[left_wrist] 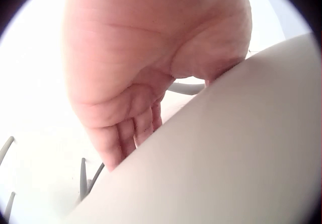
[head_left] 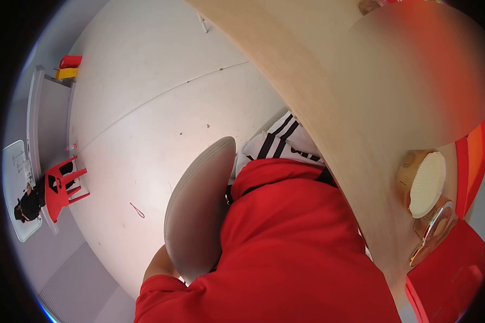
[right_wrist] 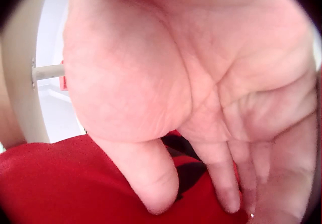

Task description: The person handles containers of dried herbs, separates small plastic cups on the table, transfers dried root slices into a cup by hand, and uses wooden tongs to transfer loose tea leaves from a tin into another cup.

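My left hand (left_wrist: 156, 58) hangs beside the smooth padded part of a grey chair (left_wrist: 226, 148), palm facing it. Its fingers point down fairly straight, and the chair's edge hides the fingertips. The head view shows the same chair (head_left: 202, 210) with my left forearm (head_left: 161, 262) passing behind it. In the right wrist view my right hand (right_wrist: 191, 83) is close over a red garment (right_wrist: 50, 184), palm in view, with fingers loosely extended and nothing in them. A black patch (right_wrist: 191, 178) shows between thumb and fingers. The head view does not show my right hand.
A wooden table (head_left: 328, 107) curves along my right side. On it are a round container with a pale ridged top (head_left: 428, 183), a gold-rimmed mirror (head_left: 436, 226) and a red box (head_left: 452, 274). A red chair (head_left: 56, 188) with a person in black stands far left.
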